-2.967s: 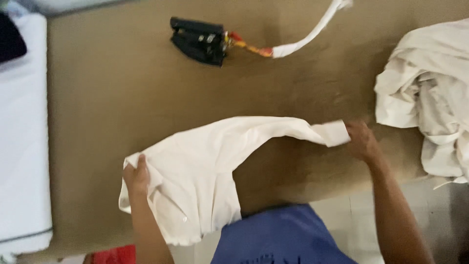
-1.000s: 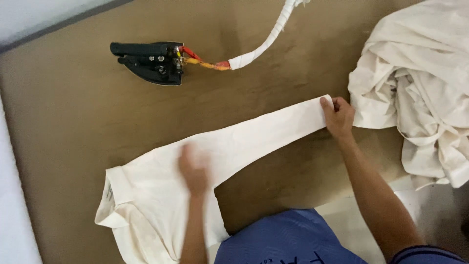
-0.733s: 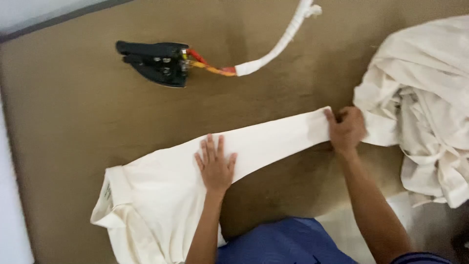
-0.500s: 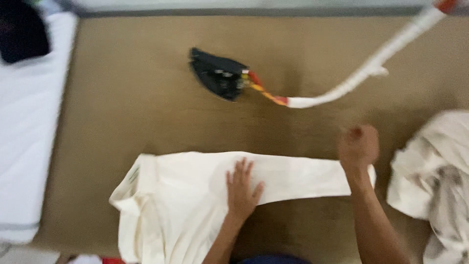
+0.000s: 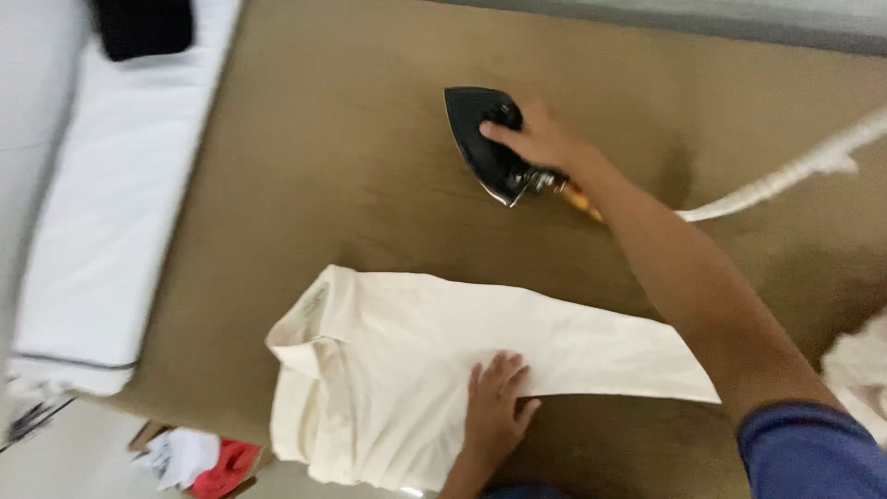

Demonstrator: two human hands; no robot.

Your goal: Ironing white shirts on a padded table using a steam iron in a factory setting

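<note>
1. Head view: the right hand (image 5: 540, 139) was down at the end of the cloth's long part a moment ago. Now it has gone up to the black iron (image 5: 490, 143) and is wrapped around its handle.
2. Head view: the left hand (image 5: 494, 407) has stayed on the cream cloth (image 5: 416, 365). It lies flat with the fingers spread and presses the cloth down. It grips nothing.
3. Head view: the iron sits on the brown desk (image 5: 351, 157), well apart from the cloth and above it in the picture. Its pointed end faces the top left.
4. Head view: a white cord (image 5: 785, 176) runs from the back of the iron off to the right edge. The bit next to the iron looks orange.
5. Head view: the cloth lies near the front edge of the desk. Its wide part is on the left, with a small pale label near the top left corner. A long narrow part reaches to the right, under the right arm.
6. Head view: more cream cloth (image 5: 859, 370) peeks in at the right edge.
7. Head view: a long white pad (image 5: 120, 203) lies left of the desk, with a black thing (image 5: 143, 26) on its far end.
8. Head view: below the desk's left corner sits a brown box (image 5: 199, 453) with something white and something red inside.
</note>
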